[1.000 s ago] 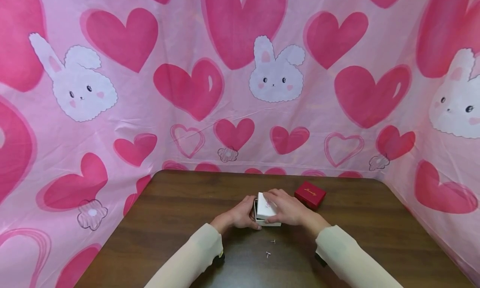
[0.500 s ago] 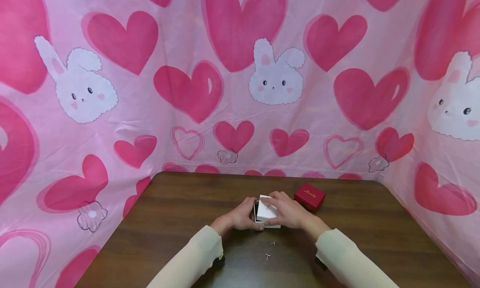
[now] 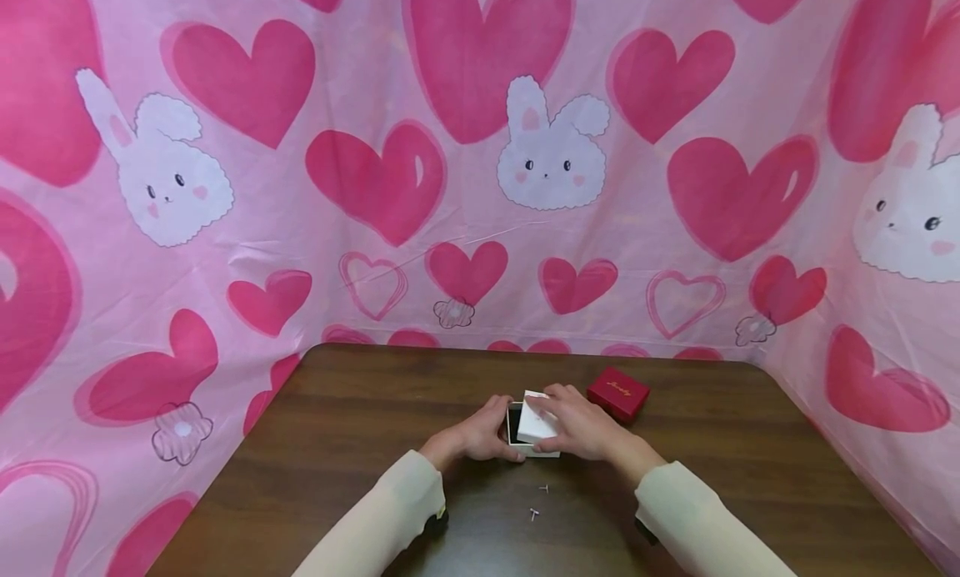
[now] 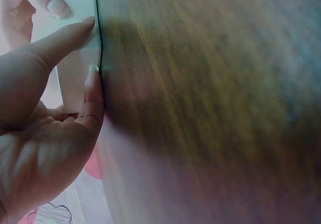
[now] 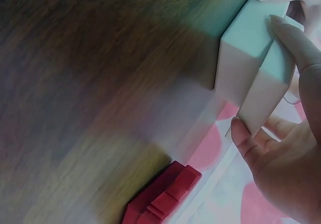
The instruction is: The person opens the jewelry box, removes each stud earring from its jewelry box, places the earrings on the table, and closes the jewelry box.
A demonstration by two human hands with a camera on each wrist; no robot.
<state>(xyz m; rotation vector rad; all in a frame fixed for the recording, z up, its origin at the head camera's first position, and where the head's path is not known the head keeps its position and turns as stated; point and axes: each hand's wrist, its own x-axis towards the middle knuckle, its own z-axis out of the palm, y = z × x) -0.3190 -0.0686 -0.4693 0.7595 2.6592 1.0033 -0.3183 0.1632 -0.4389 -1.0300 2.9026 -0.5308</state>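
A small white box (image 3: 542, 454) sits on the table, its white lid (image 3: 536, 424) tilted and shifted to the right. Dark interior shows along the left side. My left hand (image 3: 482, 432) holds the box's lower part by its left side, with the thumb on the near face. My right hand (image 3: 583, 423) grips the lid from the right; in the right wrist view the lid (image 5: 268, 93) stands at a slant to the box base (image 5: 238, 71). Two tiny silvery T-shaped pieces, one (image 3: 543, 488) farther and one (image 3: 534, 514) nearer, lie in front of the box.
A red box (image 3: 618, 393) with gold lettering stands just beyond my right hand. The brown wooden table (image 3: 360, 410) ends at a pink curtain (image 3: 465, 210) printed with hearts and rabbits.
The lid has tilted up and slid slightly to the right in my right hand, so more of the dark interior shows. My left hand stays on the box's lower part.
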